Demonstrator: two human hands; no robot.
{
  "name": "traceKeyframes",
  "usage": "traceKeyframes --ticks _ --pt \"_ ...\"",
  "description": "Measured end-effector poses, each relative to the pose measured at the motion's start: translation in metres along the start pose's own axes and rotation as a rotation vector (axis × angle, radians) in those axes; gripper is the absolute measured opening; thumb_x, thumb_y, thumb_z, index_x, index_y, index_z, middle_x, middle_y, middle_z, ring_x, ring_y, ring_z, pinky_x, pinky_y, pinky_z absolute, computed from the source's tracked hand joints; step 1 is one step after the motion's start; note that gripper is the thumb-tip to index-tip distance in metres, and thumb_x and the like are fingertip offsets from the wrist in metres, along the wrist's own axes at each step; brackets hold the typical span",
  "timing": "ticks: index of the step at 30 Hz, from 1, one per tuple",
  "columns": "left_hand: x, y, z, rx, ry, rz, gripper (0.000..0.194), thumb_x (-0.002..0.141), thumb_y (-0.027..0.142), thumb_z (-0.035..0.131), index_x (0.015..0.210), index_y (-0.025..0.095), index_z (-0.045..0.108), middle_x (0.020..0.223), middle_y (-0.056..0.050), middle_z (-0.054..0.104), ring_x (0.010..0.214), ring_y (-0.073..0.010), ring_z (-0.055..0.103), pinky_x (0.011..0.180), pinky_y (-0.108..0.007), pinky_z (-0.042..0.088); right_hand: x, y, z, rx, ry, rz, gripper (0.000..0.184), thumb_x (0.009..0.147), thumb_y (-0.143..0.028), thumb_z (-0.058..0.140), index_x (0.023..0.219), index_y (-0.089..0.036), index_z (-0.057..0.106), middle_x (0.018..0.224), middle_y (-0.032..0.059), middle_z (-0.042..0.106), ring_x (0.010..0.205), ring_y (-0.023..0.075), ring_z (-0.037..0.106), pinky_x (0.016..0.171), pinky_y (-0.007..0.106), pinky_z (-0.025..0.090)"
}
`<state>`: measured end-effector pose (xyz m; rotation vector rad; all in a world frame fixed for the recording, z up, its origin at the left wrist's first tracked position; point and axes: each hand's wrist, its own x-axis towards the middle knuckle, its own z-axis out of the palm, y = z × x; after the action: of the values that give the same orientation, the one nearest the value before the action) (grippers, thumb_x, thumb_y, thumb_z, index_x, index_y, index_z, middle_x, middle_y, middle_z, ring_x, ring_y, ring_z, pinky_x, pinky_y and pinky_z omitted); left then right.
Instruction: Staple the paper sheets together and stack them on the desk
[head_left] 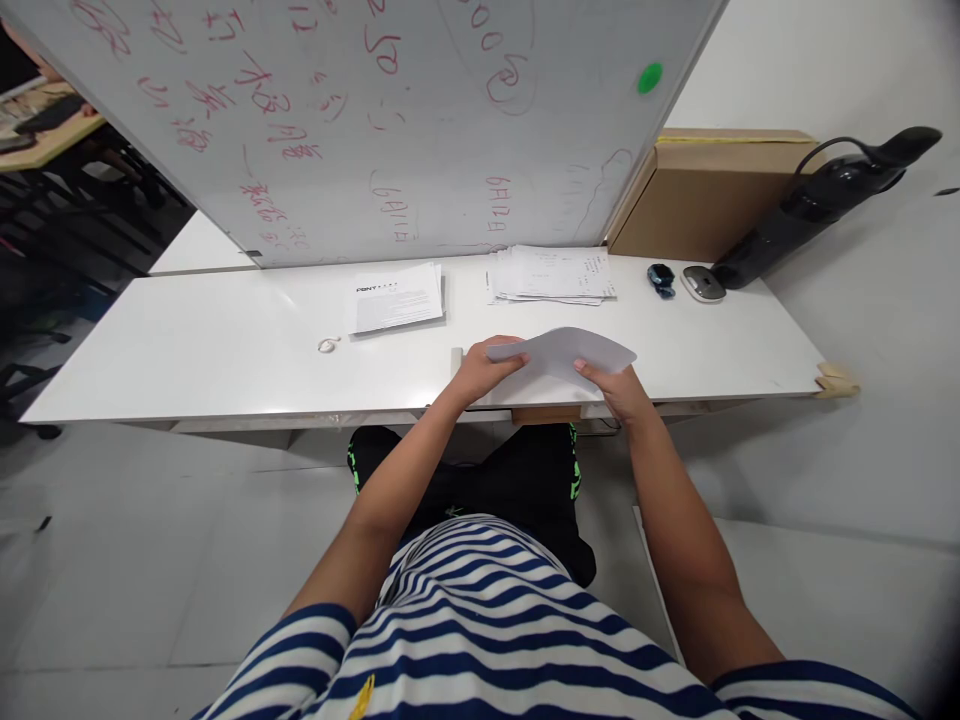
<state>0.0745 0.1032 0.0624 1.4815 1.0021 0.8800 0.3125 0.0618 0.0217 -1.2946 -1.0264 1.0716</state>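
Over the front part of the white desk [247, 345], a pale sheet of paper [562, 350] bends into a curve between my two hands. My left hand [484, 370] pinches its left end, thumb on top and fingers underneath. At the opposite end, my right hand [613, 388] grips the lower right edge with its thumb on the near face. A small white block-like object [456, 360] lies just left of my left hand. Beyond the hands sits a loose stack of printed sheets [551, 275], and left of it a stack of papers with black print [397, 300].
A whiteboard [337, 140] with red writing stands behind the desk. At the right are a cardboard box [682, 200], a black bottle-shaped object [825, 205], a dark watch [661, 280] and a computer mouse [703, 284]. A small white coiled item [328, 345] lies left.
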Motion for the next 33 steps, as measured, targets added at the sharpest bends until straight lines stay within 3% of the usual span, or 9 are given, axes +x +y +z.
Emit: traceKeyframes --ticks 4,8,12,16,19,23,27,33 --pt "0.0 -0.001 0.003 -0.001 0.02 -0.075 0.033 0.076 0.047 0.074 0.095 0.019 0.073 0.103 -0.008 0.071 0.1 -0.029 0.064 0.086 -0.04 0.051 -0.002 0.0 0.002 -0.066 0.079 0.041 0.056 0.064 -0.049 0.082 0.108 -0.017 0.068 0.114 0.0094 0.071 0.109 0.0269 0.063 0.099 0.043 0.047" --pt "-0.005 0.007 -0.002 0.041 0.025 -0.119 0.044 0.076 0.051 0.075 0.106 0.02 0.069 0.114 -0.009 0.069 0.106 -0.0299 0.063 0.087 -0.041 0.053 -0.009 -0.009 -0.001 -0.265 0.148 0.112 0.054 0.066 -0.052 0.08 0.102 -0.013 0.071 0.105 0.0121 0.073 0.104 0.0299 0.066 0.096 0.045 0.05" --pt "-0.009 0.02 -0.024 0.084 -0.003 0.0 0.045 0.086 0.055 0.062 0.116 0.022 0.061 0.12 -0.007 0.067 0.11 -0.0257 0.063 0.092 -0.038 0.052 -0.028 -0.01 -0.009 -0.25 0.124 0.183 0.053 0.065 -0.05 0.083 0.103 -0.015 0.071 0.109 0.0118 0.073 0.103 0.0301 0.067 0.092 0.043 0.053" --pt "-0.009 0.022 -0.054 0.203 0.065 0.056 0.045 0.099 0.057 0.033 0.117 0.025 0.059 0.122 -0.006 0.066 0.114 -0.0214 0.061 0.097 -0.036 0.049 -0.059 0.008 -0.012 -0.015 -0.029 0.439 0.054 0.063 -0.04 0.087 0.108 -0.017 0.069 0.116 0.0117 0.071 0.103 0.0284 0.068 0.087 0.038 0.058" --pt "-0.005 0.011 -0.066 0.441 0.064 0.049 0.048 0.099 0.058 0.03 0.113 0.024 0.062 0.123 -0.006 0.066 0.117 -0.0234 0.058 0.1 -0.038 0.046 -0.08 0.023 -0.007 0.072 -0.106 0.652 0.054 0.064 -0.034 0.087 0.112 -0.016 0.068 0.113 0.0129 0.072 0.098 0.0277 0.07 0.082 0.036 0.06" --pt "0.003 -0.008 -0.065 0.772 -0.018 0.096 0.045 0.1 0.052 0.033 0.113 0.022 0.063 0.133 -0.006 0.061 0.133 -0.0267 0.045 0.113 -0.042 0.034 -0.092 0.033 0.007 0.108 -0.122 0.74 0.052 0.066 -0.03 0.086 0.112 -0.014 0.068 0.11 0.0133 0.073 0.095 0.027 0.071 0.08 0.035 0.06" --pt "0.008 -0.02 -0.058 0.871 -0.06 0.041 0.047 0.101 0.048 0.028 0.121 0.021 0.061 0.142 -0.005 0.054 0.143 -0.0255 0.033 0.119 -0.041 0.025 -0.089 0.035 0.02 0.114 -0.151 0.729 0.049 0.067 -0.028 0.085 0.111 -0.014 0.069 0.105 0.0126 0.074 0.094 0.027 0.071 0.081 0.035 0.06" --pt "0.005 -0.027 -0.054 0.893 -0.116 0.041 0.05 0.102 0.051 0.021 0.115 0.024 0.061 0.131 -0.005 0.062 0.133 -0.0245 0.045 0.114 -0.04 0.032 -0.08 0.03 0.03 0.081 -0.162 0.763 0.046 0.069 -0.026 0.083 0.111 -0.014 0.069 0.109 0.013 0.073 0.088 0.0256 0.072 0.075 0.033 0.06"
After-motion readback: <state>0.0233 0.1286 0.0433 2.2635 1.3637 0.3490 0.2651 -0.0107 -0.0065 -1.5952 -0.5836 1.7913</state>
